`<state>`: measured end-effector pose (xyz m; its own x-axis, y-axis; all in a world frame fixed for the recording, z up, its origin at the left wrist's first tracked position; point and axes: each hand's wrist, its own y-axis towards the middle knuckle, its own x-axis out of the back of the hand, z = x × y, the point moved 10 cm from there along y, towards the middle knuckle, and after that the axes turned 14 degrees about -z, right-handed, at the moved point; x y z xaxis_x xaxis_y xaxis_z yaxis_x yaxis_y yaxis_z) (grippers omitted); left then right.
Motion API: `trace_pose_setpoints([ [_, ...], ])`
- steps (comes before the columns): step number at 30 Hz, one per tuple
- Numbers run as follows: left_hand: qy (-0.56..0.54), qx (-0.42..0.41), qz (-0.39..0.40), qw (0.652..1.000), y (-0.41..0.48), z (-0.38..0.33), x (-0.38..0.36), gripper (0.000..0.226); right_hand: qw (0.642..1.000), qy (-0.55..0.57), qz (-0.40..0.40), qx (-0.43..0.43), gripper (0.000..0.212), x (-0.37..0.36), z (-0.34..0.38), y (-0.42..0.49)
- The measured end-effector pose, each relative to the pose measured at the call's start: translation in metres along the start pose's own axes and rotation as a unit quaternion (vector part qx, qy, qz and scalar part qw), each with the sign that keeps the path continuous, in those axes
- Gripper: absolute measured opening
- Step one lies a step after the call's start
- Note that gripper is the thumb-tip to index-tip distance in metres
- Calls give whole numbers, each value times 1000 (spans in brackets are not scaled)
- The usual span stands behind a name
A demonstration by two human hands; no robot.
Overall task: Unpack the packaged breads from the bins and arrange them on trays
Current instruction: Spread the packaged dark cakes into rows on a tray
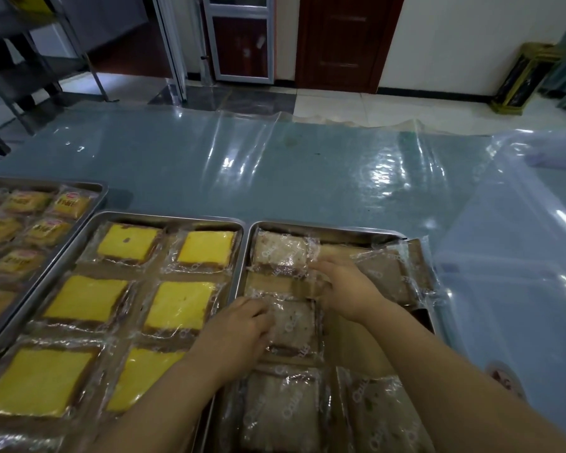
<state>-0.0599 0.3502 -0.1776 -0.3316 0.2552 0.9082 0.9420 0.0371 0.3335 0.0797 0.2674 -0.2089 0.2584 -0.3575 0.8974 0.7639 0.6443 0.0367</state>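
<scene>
Right tray [327, 231], mid-left slot: wrapped bread [293, 325], long axis running near-to-far. Left hand [239, 325] lies flat on its left edge, grip not closed. Right hand [347, 286] is just beyond, fingers spread on far-right pack [386, 273]. Left hand is nearer.

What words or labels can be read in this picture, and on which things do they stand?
White print repeated on the clear wrappers of the brown breads: a word beginning "Ca", the rest blurred.
Red and dark labels on the small yellow breads in the far left tray: too blurred to read.
</scene>
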Motion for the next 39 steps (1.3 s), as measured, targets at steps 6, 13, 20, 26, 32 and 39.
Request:
trace_pose_setpoints([
  [6, -45, 13, -14, 999, 27, -8, -10, 27, 975, -42, -208, -59, 28, 69, -38, -50],
  [13, -39, 3, 16, 999, 62, -39, -40, 33, 958, -163, -127, -196, 47, 73, -88, -79],
  [20, -18, 4, 67, 998, 51, -31, -56, 30, 978, -149, -50, -137, 46, 58, -85, -90],
  [26, -39, 2, 53, 998, 51, -29, -50, 27, 977, -151, -97, -117, 39, 66, -78, -95],
  [32, -32, 10, 37, 999, 69, -21, -47, 30, 930, -161, -206, -259, 44, 94, -105, -74],
  [39, -2, 22, 17, 1000, 93, -3, -45, 37, 904, -109, -167, -377, 29, 98, -133, -46],
])
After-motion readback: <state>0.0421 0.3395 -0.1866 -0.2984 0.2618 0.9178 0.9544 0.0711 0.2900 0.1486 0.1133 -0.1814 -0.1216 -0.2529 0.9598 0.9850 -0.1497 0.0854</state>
